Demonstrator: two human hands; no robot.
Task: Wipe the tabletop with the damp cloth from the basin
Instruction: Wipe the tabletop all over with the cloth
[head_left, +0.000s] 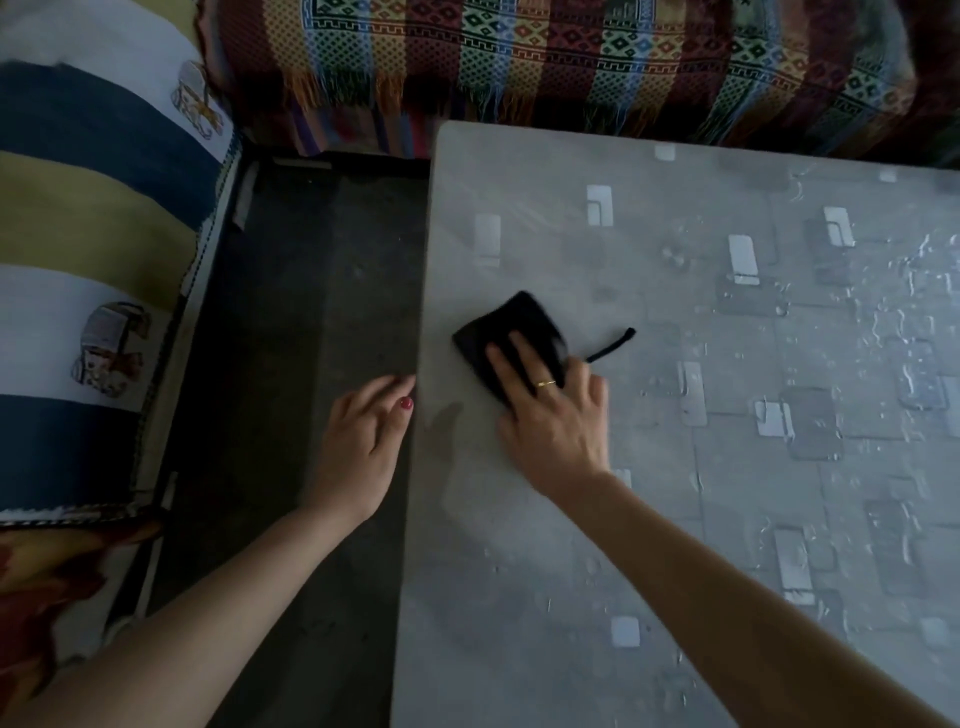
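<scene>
A black damp cloth (511, 327) lies flat on the grey patterned tabletop (675, 519), close to its left edge, with a thin black strap trailing off to the right. My right hand (550, 415) presses down on the cloth with straight, spread fingers; a gold ring shows on one finger. My left hand (363, 441) hangs just off the table's left edge, fingers relaxed and holding nothing, thumb near the edge. Wet streaks and droplets glisten over the right part of the tabletop. No basin is in view.
A dark floor strip (311, 312) runs along the table's left side. A striped cushioned seat (93, 234) stands at the left. A colourful woven blanket with fringe (571, 67) drapes over a seat behind the table's far edge.
</scene>
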